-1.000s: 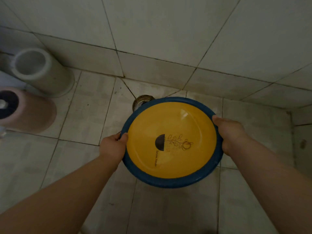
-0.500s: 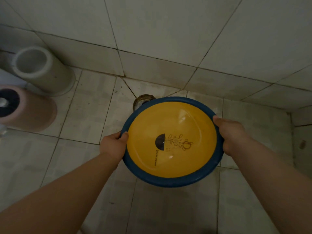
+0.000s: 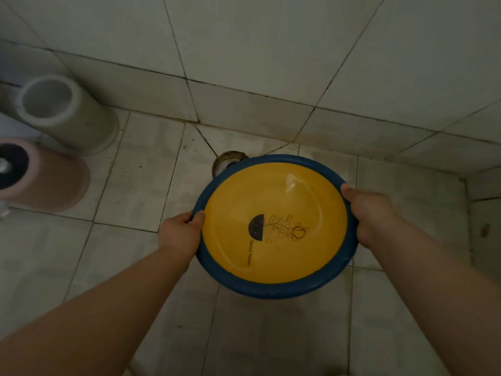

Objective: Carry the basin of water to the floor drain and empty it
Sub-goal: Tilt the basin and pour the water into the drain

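One basin (image 3: 273,226), yellow with a blue rim, sits centre frame; two hands hold it, left hand (image 3: 180,234) and right hand (image 3: 371,213), fingers curled on opposite rims; one floor drain (image 3: 226,161) peeks out just above it.

Two bare forearms reach into view from the bottom corners, uncovered from the frame's edge to the wrist, with no sleeve, cuff or glove showing. The left hand (image 3: 180,234) and the right hand (image 3: 372,213) are bare too, and neither wrist carries a watch, band or bracelet. The fingers (image 3: 199,216) show no rings; dim light hides finer detail such as the nails.
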Demonstrator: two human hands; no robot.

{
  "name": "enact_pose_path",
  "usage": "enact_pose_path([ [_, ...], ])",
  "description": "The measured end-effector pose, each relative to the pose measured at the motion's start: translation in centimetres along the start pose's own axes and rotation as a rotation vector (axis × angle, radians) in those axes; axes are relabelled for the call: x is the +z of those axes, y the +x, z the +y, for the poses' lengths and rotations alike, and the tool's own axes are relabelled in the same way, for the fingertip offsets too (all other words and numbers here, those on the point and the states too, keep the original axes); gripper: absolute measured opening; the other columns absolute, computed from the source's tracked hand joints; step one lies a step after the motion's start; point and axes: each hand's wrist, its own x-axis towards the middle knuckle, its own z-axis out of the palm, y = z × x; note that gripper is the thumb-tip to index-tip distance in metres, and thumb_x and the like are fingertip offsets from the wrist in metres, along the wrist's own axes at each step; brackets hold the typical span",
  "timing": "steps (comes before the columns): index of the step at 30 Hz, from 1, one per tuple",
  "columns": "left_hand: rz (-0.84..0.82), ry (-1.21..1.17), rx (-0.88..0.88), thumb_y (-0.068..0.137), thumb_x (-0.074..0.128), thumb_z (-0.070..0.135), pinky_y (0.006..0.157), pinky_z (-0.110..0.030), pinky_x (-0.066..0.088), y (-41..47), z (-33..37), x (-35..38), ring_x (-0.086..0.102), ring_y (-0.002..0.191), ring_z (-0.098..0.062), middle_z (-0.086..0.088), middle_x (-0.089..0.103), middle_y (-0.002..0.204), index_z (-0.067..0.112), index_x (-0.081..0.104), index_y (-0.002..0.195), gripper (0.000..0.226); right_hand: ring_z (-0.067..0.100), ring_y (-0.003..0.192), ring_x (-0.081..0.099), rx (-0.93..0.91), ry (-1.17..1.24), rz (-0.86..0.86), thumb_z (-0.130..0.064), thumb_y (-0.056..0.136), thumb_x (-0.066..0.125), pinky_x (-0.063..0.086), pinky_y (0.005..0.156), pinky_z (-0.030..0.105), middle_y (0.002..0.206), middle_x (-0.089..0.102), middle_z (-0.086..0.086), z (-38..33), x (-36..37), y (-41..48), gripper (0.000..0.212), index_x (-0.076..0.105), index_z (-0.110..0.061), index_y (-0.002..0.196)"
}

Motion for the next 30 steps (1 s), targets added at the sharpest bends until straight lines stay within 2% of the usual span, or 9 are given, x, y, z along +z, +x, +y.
enact_pose_path([
  [2,0.002,0.001,-0.006,0.089,0.055,0.027,0.077,-0.031,0.048,-0.06,0.06,-0.01,0.058,0.082,-0.022,-0.017,0.068,0.102,0.006,0.062,0.119,0.037,0.027,0.087,0.060,0.003,0.006,0.001,-0.029,0.089,0.060,0.051,0.083,0.039,0.096,0.063,0.010,-0.03,0.02,0.01,0.028,0.063,-0.009,0.107],
  [5,0.002,0.005,0.001,0.089,0.055,0.026,0.076,-0.029,0.045,-0.17,0.10,0.04,0.057,0.076,-0.019,-0.018,0.067,0.103,0.005,0.062,0.118,0.036,0.027,0.087,0.060,0.009,0.005,0.004,-0.029,0.088,0.060,0.051,0.084,0.039,0.097,0.063,0.011,-0.10,-0.01,0.02,0.026,0.063,-0.009,0.105],
  [9,0.011,-0.004,-0.006,0.089,0.055,0.026,0.078,-0.029,0.046,-0.14,0.00,0.13,0.057,0.085,-0.022,-0.018,0.067,0.109,0.005,0.061,0.119,0.037,0.025,0.082,0.060,0.005,0.011,0.006,-0.028,0.088,0.061,0.050,0.084,0.039,0.096,0.063,0.011,-0.25,0.01,0.04,0.024,0.062,-0.009,0.102],
  [14,-0.001,0.005,-0.014,0.088,0.056,0.029,0.086,-0.037,0.052,0.00,-0.09,0.21,0.060,0.092,-0.027,-0.018,0.067,0.112,0.009,0.061,0.121,0.039,0.027,0.092,0.059,0.015,0.002,0.025,-0.028,0.088,0.061,0.050,0.086,0.040,0.101,0.062,0.012,-0.30,-0.21,-0.06,0.034,0.062,-0.005,0.113],
  [19,-0.005,0.008,-0.009,0.089,0.056,0.030,0.081,-0.032,0.050,-0.06,-0.25,0.14,0.059,0.089,-0.024,-0.016,0.067,0.111,0.009,0.060,0.122,0.040,0.028,0.092,0.059,0.023,0.000,0.034,-0.029,0.087,0.062,0.050,0.085,0.041,0.102,0.063,0.012,-0.46,-0.29,-0.31,0.034,0.062,-0.005,0.112],
  [24,-0.003,0.011,-0.006,0.088,0.056,0.030,0.081,-0.033,0.051,-0.06,-0.34,0.17,0.060,0.089,-0.025,-0.017,0.067,0.112,0.009,0.061,0.122,0.040,0.023,0.074,0.058,0.020,0.010,0.023,-0.028,0.088,0.061,0.050,0.079,0.037,0.084,0.062,0.008,-0.46,-0.37,-0.46,0.021,0.061,-0.009,0.097],
  [26,-0.003,0.018,-0.004,0.088,0.055,0.030,0.080,-0.033,0.050,-0.05,-0.29,0.20,0.059,0.089,-0.025,-0.017,0.067,0.112,0.009,0.061,0.121,0.040,0.024,0.076,0.059,0.020,0.012,0.028,-0.028,0.088,0.062,0.050,0.079,0.037,0.083,0.061,0.008,-0.44,-0.43,-0.43,0.022,0.061,-0.009,0.099],
  [30,-0.012,-0.010,-0.014,0.089,0.056,0.029,0.079,-0.030,0.048,-0.11,-0.18,0.34,0.058,0.089,-0.023,-0.017,0.066,0.116,0.008,0.059,0.124,0.041,0.028,0.089,0.060,0.020,0.010,0.038,-0.029,0.087,0.062,0.051,0.082,0.040,0.096,0.063,0.012,-0.36,-0.48,-0.27,0.027,0.062,-0.007,0.104],
])
